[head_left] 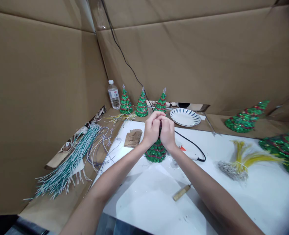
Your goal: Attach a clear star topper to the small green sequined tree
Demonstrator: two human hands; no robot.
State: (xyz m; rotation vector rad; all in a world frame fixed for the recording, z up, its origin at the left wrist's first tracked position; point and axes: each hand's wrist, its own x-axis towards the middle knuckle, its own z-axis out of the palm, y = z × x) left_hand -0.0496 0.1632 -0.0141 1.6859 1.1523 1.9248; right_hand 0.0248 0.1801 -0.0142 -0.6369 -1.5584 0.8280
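Note:
Both of my hands are closed around the top of a small green sequinned tree [156, 152] with red bands that stands on the white table [257, 192]. My left hand [151, 129] wraps its upper part from the left. Pressed against it from the right, my right hand [167, 132] has its fingers curled over the tip. The tree's top is hidden by my fingers; only its wide base shows below my wrists.
Three finished trees [142, 105] and a water bottle [114, 94] stand at the back by the cardboard wall. A striped plate [185, 117], a black cable [193, 145], green-white wire bundles [68, 161], yellow wires [247, 159], more trees [246, 117] at right, and a small wooden piece [181, 192] lie around.

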